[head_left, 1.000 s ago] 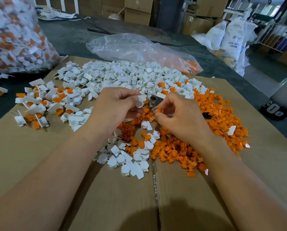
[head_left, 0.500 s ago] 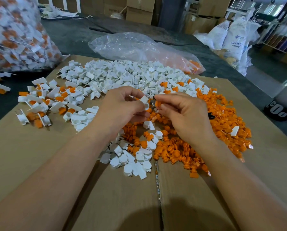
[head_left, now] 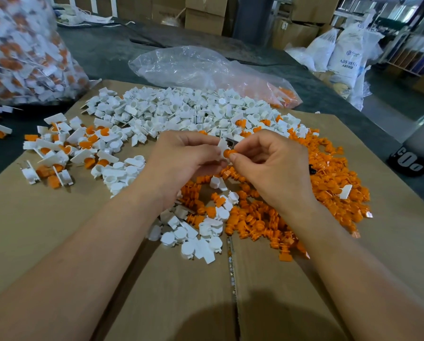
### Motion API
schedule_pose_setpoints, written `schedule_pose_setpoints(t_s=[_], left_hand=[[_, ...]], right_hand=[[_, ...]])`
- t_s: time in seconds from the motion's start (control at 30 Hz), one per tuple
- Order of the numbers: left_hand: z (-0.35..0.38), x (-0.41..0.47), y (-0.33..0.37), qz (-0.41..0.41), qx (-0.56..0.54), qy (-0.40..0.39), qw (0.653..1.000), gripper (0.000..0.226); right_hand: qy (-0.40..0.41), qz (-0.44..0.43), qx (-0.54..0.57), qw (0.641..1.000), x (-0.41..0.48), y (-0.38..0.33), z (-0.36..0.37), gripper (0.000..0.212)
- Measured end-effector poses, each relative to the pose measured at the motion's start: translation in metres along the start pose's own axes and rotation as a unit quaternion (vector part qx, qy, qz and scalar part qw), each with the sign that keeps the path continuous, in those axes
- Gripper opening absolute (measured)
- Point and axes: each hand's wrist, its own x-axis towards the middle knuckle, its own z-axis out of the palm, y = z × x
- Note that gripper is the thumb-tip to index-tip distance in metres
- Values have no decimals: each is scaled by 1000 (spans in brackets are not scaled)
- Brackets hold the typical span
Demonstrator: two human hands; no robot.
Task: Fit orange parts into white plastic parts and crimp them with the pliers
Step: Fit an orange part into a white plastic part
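One cardboard sheet (head_left: 58,230) carried two heaps, white parts (head_left: 181,112) behind and orange parts (head_left: 329,180) to the right, both too many to count, with two clear bags (head_left: 193,67) beyond. Above the heaps, the left hand (head_left: 181,163) pinched one flat-tabbed white part (head_left: 222,145), and the right hand (head_left: 270,166) pinched one round orange part (head_left: 228,153) against it.

back: cardboard boxes (head_left: 206,18) are standing stacked | right: white sacks (head_left: 346,55) are leaning near a metal rack (head_left: 410,60) | middle: dark cloth (head_left: 112,52) is lying spread | far right: grey floor (head_left: 390,114) is showing
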Motion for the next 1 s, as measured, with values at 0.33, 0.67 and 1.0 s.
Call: schedule_pose_setpoints(t_s=[0.33,0.67,1.0], left_hand=[[-2,-4,0,60,49,-53,996,18],[0,-5,-3,110,100,-55,987,18],[-2,-1,1,58,43,-5,997,13]], right_hand=[[0,55,28,998,0,-2,-3,25],[-40,150,189,970,3,0,-7,15],[-40,5,84,996,-4,-1,3,27]])
